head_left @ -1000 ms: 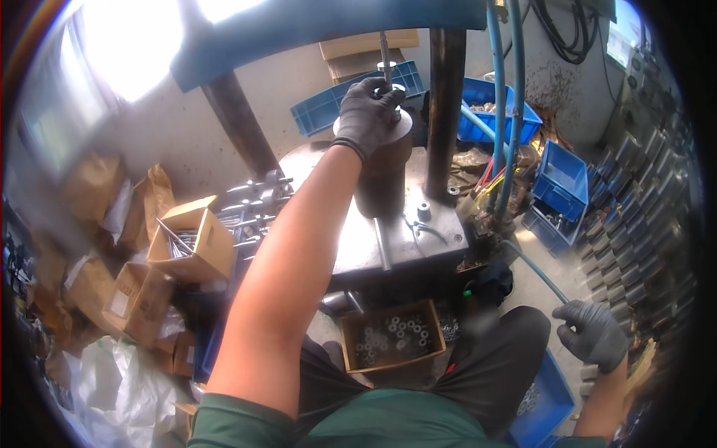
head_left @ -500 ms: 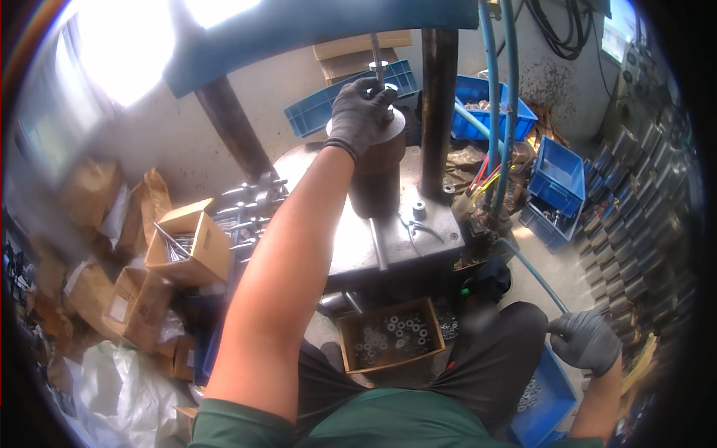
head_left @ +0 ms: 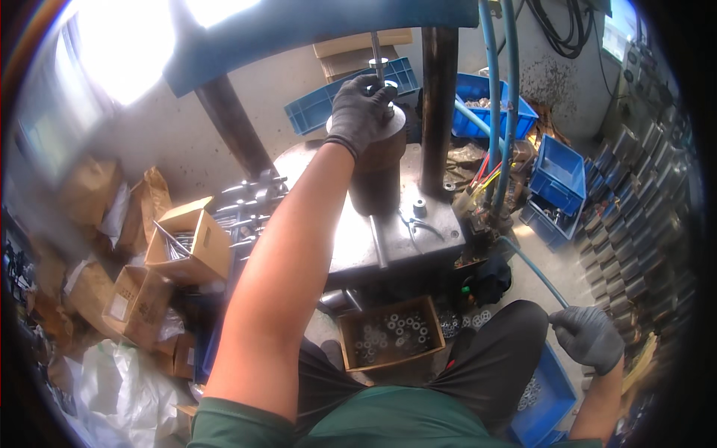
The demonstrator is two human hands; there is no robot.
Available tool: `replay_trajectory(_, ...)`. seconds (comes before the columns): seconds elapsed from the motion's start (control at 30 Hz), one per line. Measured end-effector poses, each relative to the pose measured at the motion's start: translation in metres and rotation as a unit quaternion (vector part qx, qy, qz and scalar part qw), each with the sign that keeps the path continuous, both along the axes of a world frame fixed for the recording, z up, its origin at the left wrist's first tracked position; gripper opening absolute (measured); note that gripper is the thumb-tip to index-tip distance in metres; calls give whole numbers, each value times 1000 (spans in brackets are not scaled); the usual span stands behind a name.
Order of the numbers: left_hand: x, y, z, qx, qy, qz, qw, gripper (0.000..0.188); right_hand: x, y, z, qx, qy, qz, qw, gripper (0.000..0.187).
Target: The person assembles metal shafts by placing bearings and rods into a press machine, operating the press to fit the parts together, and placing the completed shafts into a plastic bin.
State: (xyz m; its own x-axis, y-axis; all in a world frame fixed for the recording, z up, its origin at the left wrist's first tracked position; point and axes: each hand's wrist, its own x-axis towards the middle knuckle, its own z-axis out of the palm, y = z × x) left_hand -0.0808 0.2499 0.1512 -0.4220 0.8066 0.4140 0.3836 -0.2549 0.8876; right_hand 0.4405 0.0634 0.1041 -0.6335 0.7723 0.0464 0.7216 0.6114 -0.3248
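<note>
My left hand [head_left: 357,116], in a dark grey glove, reaches over the round metal plate on top of a dark upright cylinder [head_left: 376,187]. Its fingers are curled round a small shiny metal piece [head_left: 390,91] under a vertical rod [head_left: 377,51] that carries a ring; the fingers partly hide the piece. At the lower right my right hand [head_left: 590,340], gloved too, is closed at the end of a thin blue-green bar [head_left: 534,271]. The cylinder stands on a metal bench plate [head_left: 441,231], where pliers [head_left: 420,228] and a small metal sleeve [head_left: 420,208] lie.
Dark posts [head_left: 439,112] and a blue crossbeam [head_left: 321,33] frame the bench. A box of rings [head_left: 392,302] sits below, between my legs. Cardboard boxes [head_left: 190,250] stand on the left; blue bins [head_left: 559,168] and stacked metal cylinders [head_left: 635,224] are on the right.
My right hand and the bar's end have shifted very slightly, and my right knee has moved a little, showing more rings behind it. My left hand stays at the metal piece.
</note>
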Motion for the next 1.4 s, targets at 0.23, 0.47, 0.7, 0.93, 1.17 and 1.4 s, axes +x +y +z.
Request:
replay_trajectory(0.23,6,-10,6,-6,7,-12,1000,42,-7,-1,9,-21,18,-10,1000,21)
replay_trajectory(0.47,2,-8,7,-26,8,-27,999,47,-13,2,14,44,87,-60,993,24)
replay_trajectory(0.7,-4,-1,5,-53,77,-19,996,52,-53,106,54,347,236,-27,907,17)
replay_trajectory(0.93,2,-3,7,-53,100,-2,994,59,-91,186,90,347,332,-30,877,13)
replay_trajectory(1.17,2,-12,11,-46,108,-4,993,52,-99,192,107,321,173,-95,926,21)
replay_trajectory(1.4,65,-99,-45,211,143,-42,966,49,-89,161,100,380,96,-87,916,17)
